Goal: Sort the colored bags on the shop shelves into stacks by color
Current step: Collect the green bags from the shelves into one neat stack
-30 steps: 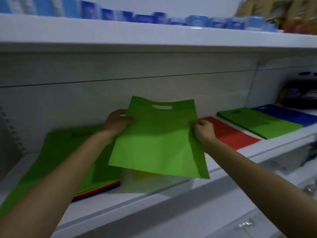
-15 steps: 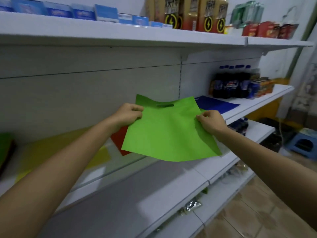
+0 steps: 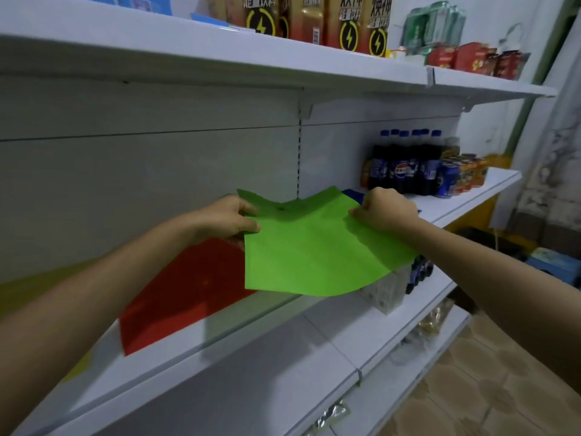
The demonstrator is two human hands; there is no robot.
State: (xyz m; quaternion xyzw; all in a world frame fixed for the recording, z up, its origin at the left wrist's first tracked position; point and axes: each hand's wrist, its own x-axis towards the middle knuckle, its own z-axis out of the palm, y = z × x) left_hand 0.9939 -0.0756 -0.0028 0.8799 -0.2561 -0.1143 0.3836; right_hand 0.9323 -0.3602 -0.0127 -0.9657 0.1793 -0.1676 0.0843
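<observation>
White shop shelving lines the wall. On the middle shelf [image 3: 465, 199] a yellow bag [image 3: 19, 294] lies far left, with a red bag [image 3: 188, 294] beside it. We hold a green bag [image 3: 314, 256] over the shelf: our left hand [image 3: 226, 220] pinches its left edge and our right hand [image 3: 386, 212] has its fingers curled on the right edge. Behind it a blue bag [image 3: 352, 194] peeks out, then cola bottles [image 3: 402, 165].
</observation>
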